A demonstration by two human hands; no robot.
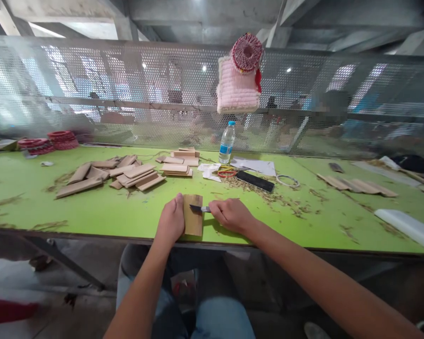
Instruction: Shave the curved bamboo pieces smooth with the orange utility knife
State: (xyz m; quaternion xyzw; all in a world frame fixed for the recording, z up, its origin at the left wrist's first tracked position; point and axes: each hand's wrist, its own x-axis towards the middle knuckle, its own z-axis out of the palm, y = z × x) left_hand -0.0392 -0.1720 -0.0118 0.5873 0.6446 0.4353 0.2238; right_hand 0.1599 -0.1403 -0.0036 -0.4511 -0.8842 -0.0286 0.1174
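Observation:
My left hand is closed on the left edge of a flat wooden slat that lies on the green table near its front edge. My right hand is closed on the handle of a small knife. The blade lies across the slat's upper part. Both forearms reach in from below.
A heap of similar slats lies to the left, with neat stacks behind. A water bottle, a black bar, rubber bands, shavings and more slats lie beyond. A perforated metal screen backs the table, with a pink woven bag hanging on it.

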